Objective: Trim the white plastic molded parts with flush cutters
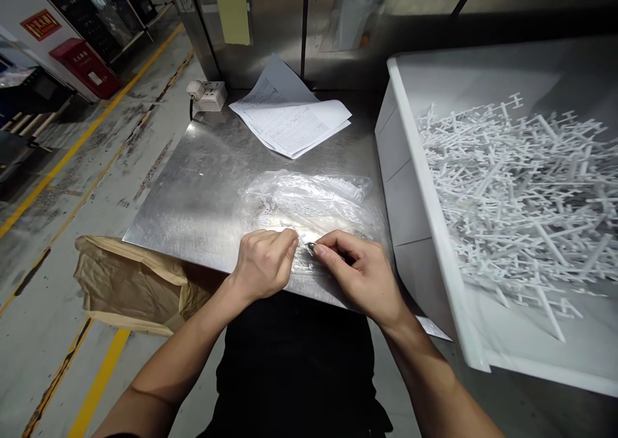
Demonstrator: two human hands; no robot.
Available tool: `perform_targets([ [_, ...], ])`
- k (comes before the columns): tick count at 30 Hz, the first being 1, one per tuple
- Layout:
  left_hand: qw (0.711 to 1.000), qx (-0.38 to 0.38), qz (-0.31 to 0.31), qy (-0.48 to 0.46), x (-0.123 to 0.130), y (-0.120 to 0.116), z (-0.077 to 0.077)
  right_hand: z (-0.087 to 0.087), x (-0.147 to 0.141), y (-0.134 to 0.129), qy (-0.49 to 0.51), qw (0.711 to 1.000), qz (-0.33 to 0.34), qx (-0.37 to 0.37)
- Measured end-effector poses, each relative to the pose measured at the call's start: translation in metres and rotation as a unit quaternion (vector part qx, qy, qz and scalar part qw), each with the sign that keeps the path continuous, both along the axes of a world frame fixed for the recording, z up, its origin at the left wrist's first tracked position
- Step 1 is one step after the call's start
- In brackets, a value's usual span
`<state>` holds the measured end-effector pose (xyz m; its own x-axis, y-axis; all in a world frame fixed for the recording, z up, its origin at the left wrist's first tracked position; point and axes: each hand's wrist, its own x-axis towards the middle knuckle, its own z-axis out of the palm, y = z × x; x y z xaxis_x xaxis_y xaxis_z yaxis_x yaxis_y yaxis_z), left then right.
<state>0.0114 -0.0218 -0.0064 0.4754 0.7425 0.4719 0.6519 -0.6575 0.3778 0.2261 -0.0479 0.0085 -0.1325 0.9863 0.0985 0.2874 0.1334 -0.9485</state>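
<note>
My left hand (pixel 264 261) is closed, its thumb and forefinger pinching a small white plastic sprue (pixel 302 239). Close beside it, my right hand (pixel 360 267) grips a small dark metal tool (pixel 311 247), whose tip meets the sprue; most of the tool is hidden in the palm, so its exact kind does not show. Beneath both hands lies a clear plastic bag (pixel 333 190) with tiny white pieces (pixel 280 214) on it or in it. To the right, a large white bin (pixel 420 161) holds a heap of white branched plastic sprues (pixel 526 187).
Folded printed papers (pixel 294 122) lie at the back of the steel table (pixel 193 193), near a socket block (pixel 211 96) with a plug. An open brown paper bag (pixel 130 286) stands below the table's left edge. A metal wall (pixel 275 32) rises behind.
</note>
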Motion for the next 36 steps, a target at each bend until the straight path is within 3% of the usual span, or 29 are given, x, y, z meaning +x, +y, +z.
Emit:
perform_targets([
  [4,0.999,-0.031,0.003,-0.033,0.0,0.0,0.004,-0.001,0.0,-0.002,0.021,0.999,-0.025,0.014],
  [10,0.983,-0.088,0.002,-0.159,-0.004,0.0,0.01,-0.005,0.0,-0.006,0.038,0.992,-0.11,0.055],
  [14,0.986,-0.034,-0.034,-0.162,-0.004,0.0,0.01,-0.005,0.0,-0.006,0.027,0.992,-0.107,0.063],
  [23,0.984,0.141,-0.1,-0.04,0.002,-0.004,0.003,-0.002,-0.004,-0.006,-0.026,0.99,-0.093,0.101],
  [36,0.98,0.164,-0.112,-0.026,0.002,-0.006,0.004,-0.005,-0.007,-0.006,-0.052,0.989,-0.059,0.124],
])
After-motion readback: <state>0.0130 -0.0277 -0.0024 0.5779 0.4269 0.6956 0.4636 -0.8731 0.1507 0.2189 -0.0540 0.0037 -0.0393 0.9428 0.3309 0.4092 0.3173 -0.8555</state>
